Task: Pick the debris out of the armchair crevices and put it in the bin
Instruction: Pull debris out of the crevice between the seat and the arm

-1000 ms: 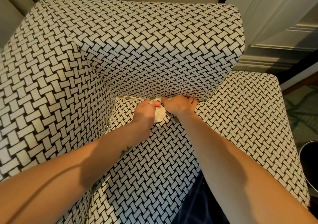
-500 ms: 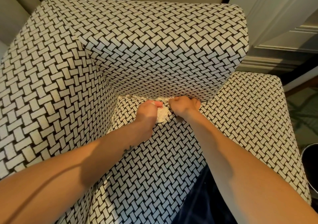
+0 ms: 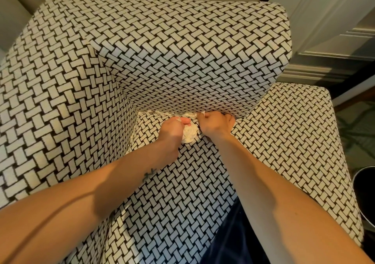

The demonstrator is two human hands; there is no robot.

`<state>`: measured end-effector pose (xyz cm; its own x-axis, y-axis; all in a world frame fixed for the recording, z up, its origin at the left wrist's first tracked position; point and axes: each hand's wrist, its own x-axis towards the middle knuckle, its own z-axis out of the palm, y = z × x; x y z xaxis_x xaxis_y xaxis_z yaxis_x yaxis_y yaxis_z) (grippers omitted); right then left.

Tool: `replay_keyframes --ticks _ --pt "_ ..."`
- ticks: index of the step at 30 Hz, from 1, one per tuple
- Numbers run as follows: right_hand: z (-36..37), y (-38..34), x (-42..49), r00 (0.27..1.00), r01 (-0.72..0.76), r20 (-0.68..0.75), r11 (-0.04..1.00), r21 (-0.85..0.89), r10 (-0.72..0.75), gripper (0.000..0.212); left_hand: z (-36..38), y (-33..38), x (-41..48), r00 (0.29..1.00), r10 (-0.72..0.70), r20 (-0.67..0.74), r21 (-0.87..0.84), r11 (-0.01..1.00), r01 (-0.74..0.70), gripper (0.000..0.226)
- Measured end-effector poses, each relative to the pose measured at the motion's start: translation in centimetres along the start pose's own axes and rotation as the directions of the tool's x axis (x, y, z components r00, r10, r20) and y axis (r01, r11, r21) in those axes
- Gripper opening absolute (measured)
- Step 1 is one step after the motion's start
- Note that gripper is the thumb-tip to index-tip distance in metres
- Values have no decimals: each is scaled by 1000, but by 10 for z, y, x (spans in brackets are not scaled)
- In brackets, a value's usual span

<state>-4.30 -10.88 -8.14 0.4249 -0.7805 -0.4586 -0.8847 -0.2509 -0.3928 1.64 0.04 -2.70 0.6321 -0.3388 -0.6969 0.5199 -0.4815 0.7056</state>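
Our left hand (image 3: 171,130) is curled around a white crumpled wad (image 3: 189,135) on the seat (image 3: 182,182), right where it meets the armchair (image 3: 182,50) back, and our right hand (image 3: 215,124) sits just beside it with fingers pinched on a small white scrap (image 3: 203,113) at the crevice (image 3: 166,112) — more pale bits line that seam to the left. The bin (image 3: 364,192) stands on the floor well apart — only its dark rim shows at the right edge.

The woven-pattern armchair seat (image 3: 182,192) carries white crumpled debris (image 3: 189,135) by its back crevice.
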Motion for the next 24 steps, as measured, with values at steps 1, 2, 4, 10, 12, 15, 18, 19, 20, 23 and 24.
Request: replay_keyframes --ticks 1,2,4,10,12,15,18,19,20,23,24 --pt "-1 1 -1 1000 1 0 1000 14 -1 49 0 0 0 1000 -3 -3 -1 1000 3 37" --pt "-1 2 -1 1000 2 1 1000 18 -2 49 0 -1 0 1000 -6 -5 -2 1000 6 38" --pt "-2 2 1 1000 -8 18 1000 16 8 50 0 -1 1 1000 -5 -9 1 1000 5 37" --pt "-4 -12 7 991 -76 105 991 -106 87 69 -1 3 -4 1000 -18 11 -55 998 18 34" --pt "-1 -14 5 998 -54 37 987 -154 60 62 -1 3 -4 1000 -15 19 -55 998 16 33" --pt "2 -8 3 999 -41 -9 993 -110 40 55 -1 2 -4 1000 -13 16 -43 999 14 34" --pt "-5 -6 -1 999 -40 -5 999 3 40 48 -1 0 -3 1000 -9 21 -9 1000 10 36" --pt "-8 -5 -3 999 -36 5 999 39 36 46 0 -1 -2 1000 -9 22 2 1000 9 36" --pt "-9 -4 -4 1000 -30 11 997 72 30 46 0 -1 -1 1000 -8 18 7 1000 8 35" --pt "-10 1 -5 1000 -13 19 992 123 11 47 -1 -1 1 1000 -15 5 5 1000 15 35" --pt "-7 3 -4 1000 -7 14 990 139 6 48 -1 -1 2 1000 -16 7 4 1000 16 35"
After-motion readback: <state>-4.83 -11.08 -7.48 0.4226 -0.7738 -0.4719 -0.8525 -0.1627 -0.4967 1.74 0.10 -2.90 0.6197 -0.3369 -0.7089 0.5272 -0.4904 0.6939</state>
